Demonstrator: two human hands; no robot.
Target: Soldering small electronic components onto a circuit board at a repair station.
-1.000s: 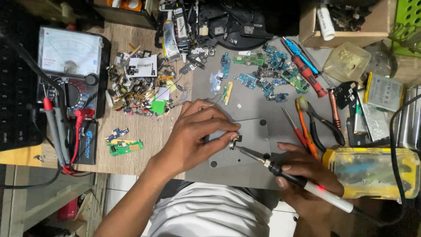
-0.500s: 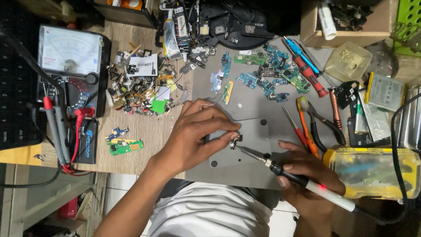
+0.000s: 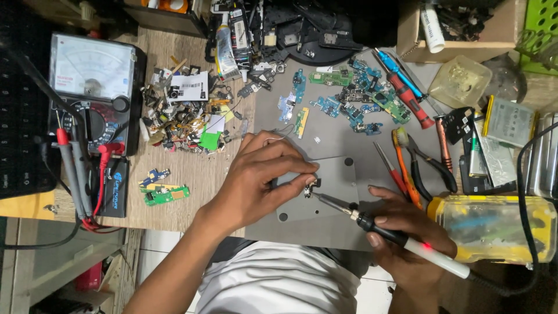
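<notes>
My left hand (image 3: 256, 180) pinches a tiny electronic part (image 3: 310, 187) down on a grey metal plate (image 3: 337, 195) that lies on the grey work mat (image 3: 325, 136). A thin solder wire (image 3: 278, 135) curls up behind the fingers. My right hand (image 3: 407, 232) grips a soldering iron (image 3: 383, 229) with a black grip and white handle. Its tip touches the small part from the right. A red light glows on the handle.
An analog multimeter (image 3: 96, 87) with red and black probes stands at the left. Heaped small parts (image 3: 186, 119), green boards (image 3: 165, 195) and blue boards (image 3: 349, 102) lie around. Screwdrivers (image 3: 407, 90), pliers (image 3: 427, 168) and a yellow-trimmed clear box (image 3: 494, 227) sit at the right.
Both hands stay nearly still; the iron's tip remains at the small part and the right hand has shifted only slightly.
</notes>
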